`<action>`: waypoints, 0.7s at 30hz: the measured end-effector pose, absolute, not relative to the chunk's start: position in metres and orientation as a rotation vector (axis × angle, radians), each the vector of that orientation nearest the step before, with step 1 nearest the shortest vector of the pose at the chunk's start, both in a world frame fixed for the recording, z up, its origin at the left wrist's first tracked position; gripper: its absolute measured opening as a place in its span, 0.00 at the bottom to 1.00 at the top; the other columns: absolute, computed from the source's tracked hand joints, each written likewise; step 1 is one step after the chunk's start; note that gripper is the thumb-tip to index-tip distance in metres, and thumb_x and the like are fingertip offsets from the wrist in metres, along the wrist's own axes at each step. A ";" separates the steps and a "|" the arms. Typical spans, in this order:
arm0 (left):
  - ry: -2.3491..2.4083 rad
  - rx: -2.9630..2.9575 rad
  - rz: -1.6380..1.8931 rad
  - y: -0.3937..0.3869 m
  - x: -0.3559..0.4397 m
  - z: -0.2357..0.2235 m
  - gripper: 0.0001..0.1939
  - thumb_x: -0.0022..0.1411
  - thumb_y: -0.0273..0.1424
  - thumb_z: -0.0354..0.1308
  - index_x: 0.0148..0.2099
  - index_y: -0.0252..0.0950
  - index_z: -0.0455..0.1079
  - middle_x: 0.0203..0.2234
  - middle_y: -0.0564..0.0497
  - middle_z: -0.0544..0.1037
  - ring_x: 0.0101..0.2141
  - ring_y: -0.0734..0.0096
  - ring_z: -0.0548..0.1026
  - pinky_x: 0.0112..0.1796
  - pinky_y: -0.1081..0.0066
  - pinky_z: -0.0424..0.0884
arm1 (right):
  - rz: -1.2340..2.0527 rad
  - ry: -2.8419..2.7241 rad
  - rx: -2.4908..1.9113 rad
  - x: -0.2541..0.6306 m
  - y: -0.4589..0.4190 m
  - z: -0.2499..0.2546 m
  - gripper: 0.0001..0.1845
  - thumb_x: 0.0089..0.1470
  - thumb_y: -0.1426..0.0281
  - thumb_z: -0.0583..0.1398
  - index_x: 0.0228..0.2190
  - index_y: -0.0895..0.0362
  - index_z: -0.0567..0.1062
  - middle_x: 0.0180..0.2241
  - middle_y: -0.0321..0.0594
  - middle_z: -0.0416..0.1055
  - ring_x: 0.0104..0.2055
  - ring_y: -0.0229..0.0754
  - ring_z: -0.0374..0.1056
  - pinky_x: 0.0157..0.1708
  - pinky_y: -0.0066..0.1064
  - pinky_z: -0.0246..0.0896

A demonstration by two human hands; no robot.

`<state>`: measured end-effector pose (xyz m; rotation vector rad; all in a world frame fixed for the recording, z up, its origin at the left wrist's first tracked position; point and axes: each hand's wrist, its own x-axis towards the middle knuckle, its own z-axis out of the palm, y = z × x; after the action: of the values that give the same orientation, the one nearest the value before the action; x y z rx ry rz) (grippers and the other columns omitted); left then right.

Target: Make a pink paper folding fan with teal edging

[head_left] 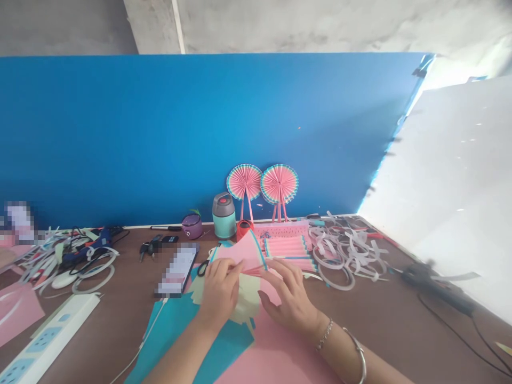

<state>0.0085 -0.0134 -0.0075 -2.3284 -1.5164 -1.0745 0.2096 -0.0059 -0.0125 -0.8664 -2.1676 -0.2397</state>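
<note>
A sheet of pink paper (245,252) with teal-edged ends is in front of me, its near part gathered into narrow folds. My left hand (220,285) is closed on the near left part of this paper, thumb and fingers pressed on the folds. My right hand (290,292) has its fingertips against the paper's right end; its thumb stands apart, with a gap below the fingers. Under both hands lie cream paper pieces (248,300), a large pink sheet (276,352) and teal paper (176,325).
Two round pink fans (279,184) lean on the blue partition (160,133). Pleated pink strips (286,247) lie beyond my right hand, beside tangled white ties (346,253). A phone (178,269), turquoise flask (224,221), purple pot (192,226) and power strip (50,341) are to the left.
</note>
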 end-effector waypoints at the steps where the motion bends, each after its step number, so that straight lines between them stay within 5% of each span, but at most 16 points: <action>1: -1.492 -2.389 -1.001 -0.013 0.010 -0.008 0.22 0.64 0.22 0.43 0.54 0.44 0.69 0.36 0.46 0.70 0.40 0.62 0.66 0.41 0.63 0.62 | -0.222 -2.220 -0.903 0.208 -0.005 -0.012 0.22 0.52 0.73 0.55 0.50 0.53 0.66 0.52 0.49 0.63 0.56 0.54 0.54 0.53 0.49 0.47; 9: -1.586 -2.671 -0.566 -0.013 0.012 -0.011 0.18 0.64 0.23 0.45 0.49 0.43 0.71 0.34 0.48 0.68 0.38 0.64 0.65 0.38 0.66 0.62 | 0.025 -2.503 -1.155 0.209 0.014 -0.022 0.11 0.50 0.80 0.54 0.29 0.57 0.75 0.30 0.41 0.69 0.34 0.43 0.60 0.37 0.35 0.49; 21: -2.050 -2.781 -0.554 -0.012 -0.007 0.011 0.12 0.57 0.21 0.49 0.31 0.38 0.73 0.33 0.51 0.77 0.38 0.67 0.73 0.39 0.70 0.63 | 0.394 -2.417 -1.113 0.224 0.016 -0.023 0.15 0.53 0.81 0.52 0.39 0.57 0.74 0.33 0.42 0.69 0.38 0.44 0.62 0.39 0.35 0.55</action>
<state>-0.0070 -0.0122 0.0112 -2.7811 -2.0495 -0.5541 0.2239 0.0162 -0.0229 -1.1132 -2.4166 0.3944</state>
